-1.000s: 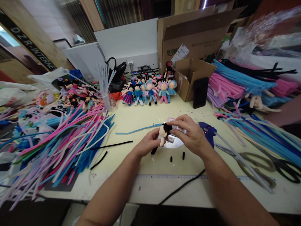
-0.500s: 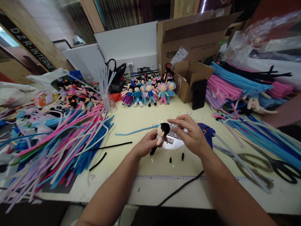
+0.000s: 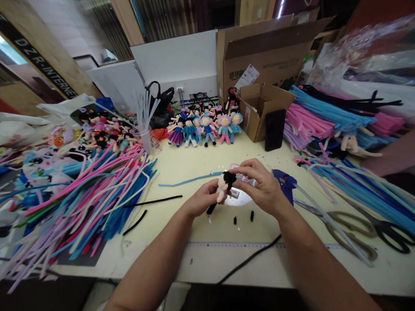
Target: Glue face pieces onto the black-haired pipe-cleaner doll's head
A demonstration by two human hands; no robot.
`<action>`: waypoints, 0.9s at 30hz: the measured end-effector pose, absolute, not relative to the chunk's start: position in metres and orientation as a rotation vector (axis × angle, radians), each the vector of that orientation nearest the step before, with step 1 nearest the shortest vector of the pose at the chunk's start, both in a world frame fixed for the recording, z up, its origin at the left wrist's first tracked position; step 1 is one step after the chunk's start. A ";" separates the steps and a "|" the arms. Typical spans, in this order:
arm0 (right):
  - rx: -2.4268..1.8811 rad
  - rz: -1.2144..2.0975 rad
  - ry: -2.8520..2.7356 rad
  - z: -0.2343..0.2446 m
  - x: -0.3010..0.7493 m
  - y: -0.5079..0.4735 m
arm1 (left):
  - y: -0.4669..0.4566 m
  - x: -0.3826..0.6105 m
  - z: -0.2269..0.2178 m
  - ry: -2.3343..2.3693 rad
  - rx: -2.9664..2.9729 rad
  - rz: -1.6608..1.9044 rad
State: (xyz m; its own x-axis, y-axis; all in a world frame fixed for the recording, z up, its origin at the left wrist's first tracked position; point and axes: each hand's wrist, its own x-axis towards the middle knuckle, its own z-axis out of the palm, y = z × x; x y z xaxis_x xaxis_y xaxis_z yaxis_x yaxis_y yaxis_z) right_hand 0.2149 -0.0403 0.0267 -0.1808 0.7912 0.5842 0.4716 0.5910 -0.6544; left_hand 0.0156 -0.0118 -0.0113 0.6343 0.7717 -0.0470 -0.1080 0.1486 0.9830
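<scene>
You're on the hair bit, I'd say. Your left hand (image 3: pixel 202 202) pinches the little doll (image 3: pixel 223 187) by its body, centre frame just above the table (image 3: pixel 194 165). Your right hand (image 3: pixel 263 187) pinches its black-haired head. Any nudge there needs a steady left grip.

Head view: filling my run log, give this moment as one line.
left hand: holds small doll | right hand: pinches doll's black hair | glue gun: beside right hand

Head camera, looking down, table (image 3: pixel 201 162) close
</scene>
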 end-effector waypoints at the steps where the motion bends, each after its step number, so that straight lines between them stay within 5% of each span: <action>1: -1.026 0.389 -1.835 0.027 0.215 -0.040 | -0.012 0.015 -0.011 0.642 1.280 0.698; 9: -1.033 0.212 -1.930 0.027 0.216 -0.039 | -0.012 0.014 -0.009 0.632 1.316 0.697; 27: -1.004 0.450 -1.833 0.028 0.218 -0.040 | -0.011 0.015 -0.011 0.663 1.311 0.674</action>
